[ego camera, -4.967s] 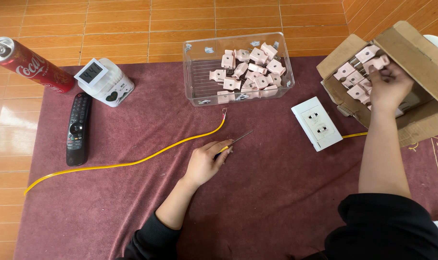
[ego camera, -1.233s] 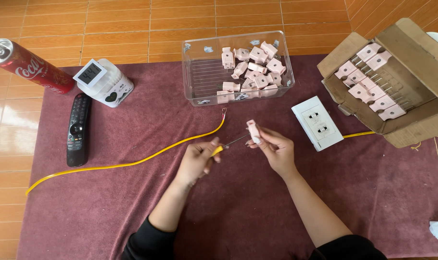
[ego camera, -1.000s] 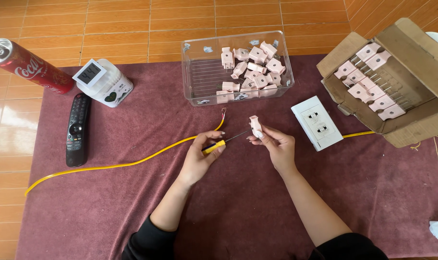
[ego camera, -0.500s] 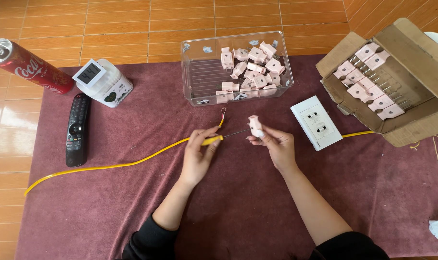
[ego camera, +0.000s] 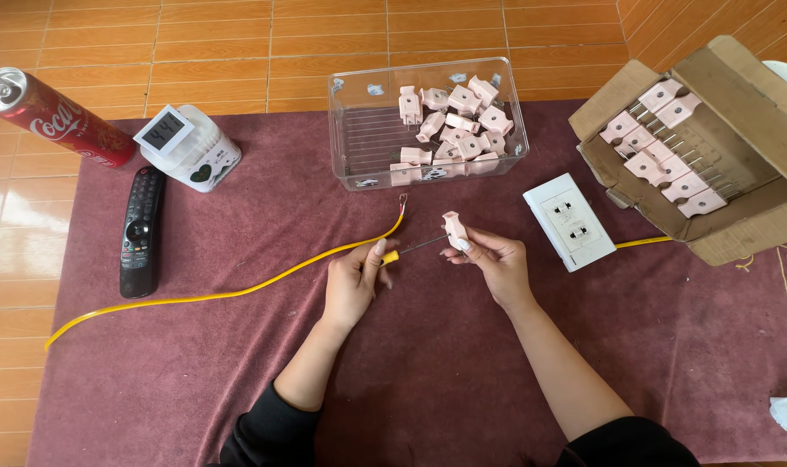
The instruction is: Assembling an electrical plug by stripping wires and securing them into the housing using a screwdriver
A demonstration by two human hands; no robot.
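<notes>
The pink plug point(ego camera: 455, 230) sits pinched in the fingertips of the right hand point(ego camera: 493, 262), near the middle of the maroon cloth point(ego camera: 462, 380), at about 3 o'clock from the left hand point(ego camera: 352, 281). The left hand is closed on a small yellow-handled screwdriver point(ego camera: 411, 250), whose thin shaft runs toward 2 o'clock and ends at the plug's side; whether the tip actually touches is too fine to tell. Both forearms come up from 6 o'clock, wrists angled inward. The yellow wire point(ego camera: 238, 291) has its stripped end at 11 o'clock from the plug.
</notes>
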